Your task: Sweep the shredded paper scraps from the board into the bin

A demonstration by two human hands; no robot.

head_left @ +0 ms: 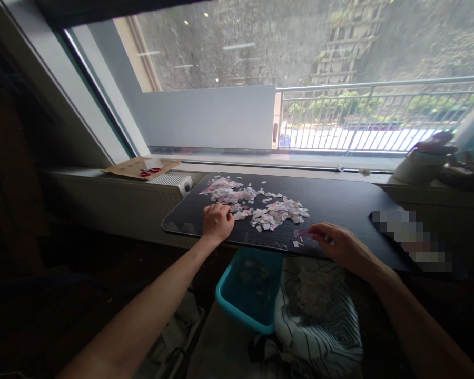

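Left hand: the left hand (218,222) is resting on the counter (335,197), its grip curling inward; a small dark thing is showing at the fingers, but I cannot tell whether they are holding it.
Right hand: the right hand (335,242) is pinching a pinkish strip (303,233) between thumb and fingers, just above the counter's near edge.
Paper bits: a far heap (229,190) is lying beyond the left hand, and a second heap (280,213) is spreading between the hands.
Below the edge: a blue tub (245,319) is standing beside a striped cloth (339,337), which is holding pale scraps (315,289).
Windowsill: red-handled scissors (150,172) are lying on brown paper (128,167).
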